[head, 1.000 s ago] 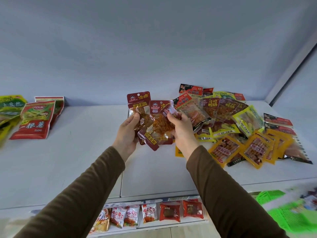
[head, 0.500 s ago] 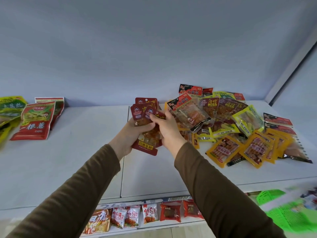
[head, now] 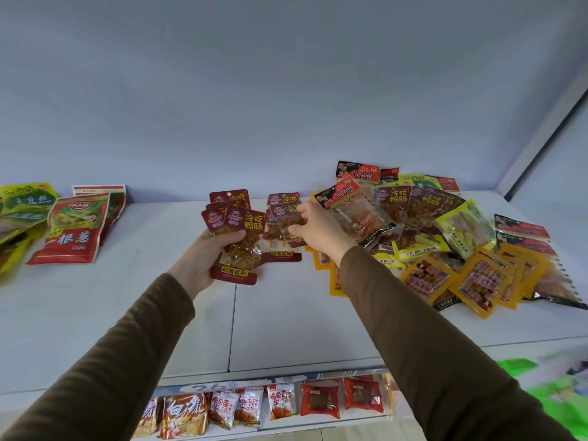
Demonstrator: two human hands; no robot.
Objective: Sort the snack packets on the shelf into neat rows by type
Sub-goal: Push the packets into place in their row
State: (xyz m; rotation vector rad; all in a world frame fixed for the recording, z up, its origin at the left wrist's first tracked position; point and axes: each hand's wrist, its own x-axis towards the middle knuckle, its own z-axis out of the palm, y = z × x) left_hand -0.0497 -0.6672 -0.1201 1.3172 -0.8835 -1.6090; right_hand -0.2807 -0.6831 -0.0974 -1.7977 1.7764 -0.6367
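A fanned stack of dark-red, clear-windowed plastic snack packets (head: 234, 237) stands upright in a person's left hand (head: 203, 259), long axis vertical, red header ends pointing up toward the back wall and printed faces turned to the camera. The thumb lies across the front of the stack and the fingers curl behind it, clamping it just above the white shelf (head: 95, 307) near the seam between two shelf panels.

Just to the right, the right hand (head: 318, 232) reaches forward, fingers and thumb pinched together on another small bunch of the same dark-red packets (head: 281, 218), also upright, at the left edge of the pile.

Behind and to the right of that hand sprawls a jumbled heap of mixed packets (head: 445, 237): black-and-red headed clear ones, dark-red ones, pale-yellow ones and orange-yellow ones, overlapping at all angles and filling the shelf's right end.

Well apart at the far left lie larger red-and-green foil bags (head: 74, 229) and green-yellow bags (head: 25, 205).

Both brown sleeves cross the shelf's front edge; below it, a lower shelf row of small orange, white and red packets (head: 270, 405) shows.
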